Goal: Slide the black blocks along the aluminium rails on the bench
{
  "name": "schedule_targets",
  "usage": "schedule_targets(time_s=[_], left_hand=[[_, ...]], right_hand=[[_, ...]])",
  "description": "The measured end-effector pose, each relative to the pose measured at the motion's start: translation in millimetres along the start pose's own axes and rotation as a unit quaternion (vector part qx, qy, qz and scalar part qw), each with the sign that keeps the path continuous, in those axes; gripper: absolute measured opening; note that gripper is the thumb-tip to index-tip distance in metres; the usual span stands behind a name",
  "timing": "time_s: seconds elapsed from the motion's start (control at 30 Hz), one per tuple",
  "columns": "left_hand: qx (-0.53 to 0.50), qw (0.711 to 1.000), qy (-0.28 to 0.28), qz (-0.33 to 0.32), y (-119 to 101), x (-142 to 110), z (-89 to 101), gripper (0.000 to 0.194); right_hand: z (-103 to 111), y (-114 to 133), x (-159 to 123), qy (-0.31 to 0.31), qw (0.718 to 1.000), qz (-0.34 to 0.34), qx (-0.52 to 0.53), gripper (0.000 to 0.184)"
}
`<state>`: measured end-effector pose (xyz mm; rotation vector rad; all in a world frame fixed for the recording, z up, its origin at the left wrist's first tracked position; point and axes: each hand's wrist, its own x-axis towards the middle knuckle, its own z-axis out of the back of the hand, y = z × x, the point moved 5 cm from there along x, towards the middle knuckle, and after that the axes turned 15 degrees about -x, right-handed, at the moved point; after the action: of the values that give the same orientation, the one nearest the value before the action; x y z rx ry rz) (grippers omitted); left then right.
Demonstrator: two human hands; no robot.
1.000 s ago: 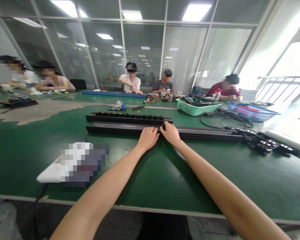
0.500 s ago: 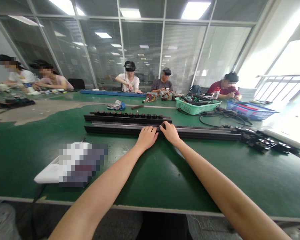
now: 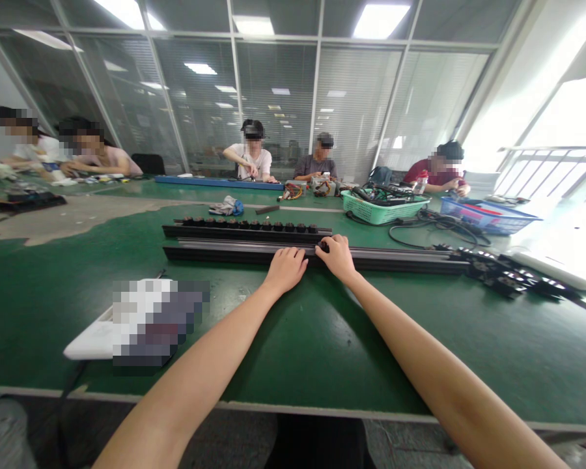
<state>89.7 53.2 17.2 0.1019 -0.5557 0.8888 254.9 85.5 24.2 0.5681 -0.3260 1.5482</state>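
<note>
I'm looking at a long black metal extrusion rail [image 3: 254,253] lying flat along the green bench [image 3: 371,345], with small dark round knobs [image 3: 249,225] lined up on a parallel black rail [image 3: 247,232] just beyond it.

Blinds [image 3: 356,111] line the glass partition wall [image 3: 200,111] under bright ceiling panels [image 3: 381,21].

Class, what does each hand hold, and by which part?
The right hand appears to pinch a small black knob atop the long black metal rail; the left hand rests against the rail's near edge, apparently holding nothing.
</note>
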Motion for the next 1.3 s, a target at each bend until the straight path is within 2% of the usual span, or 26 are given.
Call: schedule_targets(time_s=[0.07, 0.3, 1.3], left_hand=[[-0.002, 1.000, 0.003, 0.001, 0.1, 0.0, -0.1, 0.031], [-0.006, 1.000, -0.006, -0.001, 0.9, 0.1, -0.4, 0.030], [-0.005, 1.000, 0.001, 0.000, 1.4, 0.5, -1.1, 0.032]], right_hand=[[2.1, -0.9, -1.5, -0.012, 0.999, -0.009, -0.028, 0.031], [-2.4, -0.1, -1.6, 0.029, 0.999, -0.012, -0.045, 0.032], [-3.8, -8.8, 0.9, 0.012, 0.999, -0.024, -0.041, 0.027]])
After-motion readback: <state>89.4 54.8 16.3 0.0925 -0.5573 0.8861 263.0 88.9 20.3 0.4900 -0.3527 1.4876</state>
